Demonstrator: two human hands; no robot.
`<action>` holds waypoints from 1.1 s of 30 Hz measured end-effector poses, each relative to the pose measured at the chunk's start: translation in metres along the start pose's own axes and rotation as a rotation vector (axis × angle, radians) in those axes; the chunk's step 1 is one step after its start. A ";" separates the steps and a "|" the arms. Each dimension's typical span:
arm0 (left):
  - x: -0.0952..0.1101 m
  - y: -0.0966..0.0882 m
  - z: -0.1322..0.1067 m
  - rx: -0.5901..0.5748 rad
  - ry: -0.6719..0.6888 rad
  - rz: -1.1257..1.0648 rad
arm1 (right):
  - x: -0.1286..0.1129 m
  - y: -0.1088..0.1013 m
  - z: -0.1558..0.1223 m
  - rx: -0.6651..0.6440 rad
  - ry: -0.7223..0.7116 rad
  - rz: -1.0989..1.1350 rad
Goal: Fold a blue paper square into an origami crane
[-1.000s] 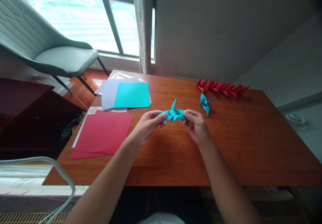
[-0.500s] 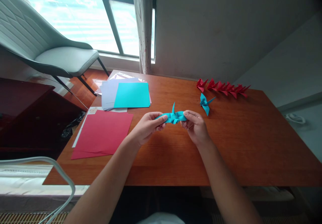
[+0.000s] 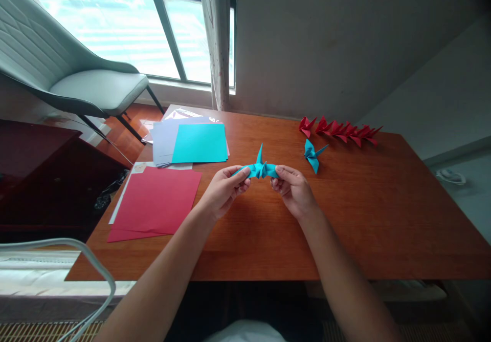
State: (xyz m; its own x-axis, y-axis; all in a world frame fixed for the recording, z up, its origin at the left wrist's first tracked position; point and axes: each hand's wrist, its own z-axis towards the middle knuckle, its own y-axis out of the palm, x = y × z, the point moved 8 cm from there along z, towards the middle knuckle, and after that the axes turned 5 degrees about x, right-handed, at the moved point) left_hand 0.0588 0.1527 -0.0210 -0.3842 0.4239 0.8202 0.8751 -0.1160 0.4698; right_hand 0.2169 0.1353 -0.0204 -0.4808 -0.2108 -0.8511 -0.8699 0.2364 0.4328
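Note:
A teal folded paper crane (image 3: 260,168) hangs just above the wooden table (image 3: 364,219), one point sticking up. My left hand (image 3: 222,191) pinches its left wing tip between thumb and fingers. My right hand (image 3: 293,191) pinches the right wing tip the same way. Both hands are closed on the paper, about a hand's width apart.
A finished teal crane (image 3: 312,153) lies to the right, with a row of several red cranes (image 3: 341,129) behind it. Red sheets (image 3: 157,201) and a stack of pale sheets topped by a teal sheet (image 3: 199,143) lie left. A grey chair (image 3: 76,76) stands by the window.
My hands have drawn slightly closer together, bunching the crane's wings. The hands and the rest of the scene sit a little higher in the picture.

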 end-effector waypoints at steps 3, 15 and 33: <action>0.000 0.000 0.000 0.012 0.017 -0.005 | -0.002 0.001 0.000 -0.006 -0.028 -0.018; 0.002 0.007 -0.004 -0.108 -0.042 0.095 | 0.000 0.001 0.001 -0.082 0.022 -0.002; 0.013 0.004 -0.005 -0.011 0.171 0.303 | -0.008 -0.001 -0.002 -0.041 -0.094 -0.088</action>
State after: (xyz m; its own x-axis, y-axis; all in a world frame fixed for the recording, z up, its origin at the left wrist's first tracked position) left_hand 0.0558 0.1529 -0.0073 -0.1519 0.2124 0.9653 0.9540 -0.2239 0.1993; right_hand 0.2215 0.1349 -0.0131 -0.3913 -0.1389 -0.9097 -0.9131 0.1819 0.3650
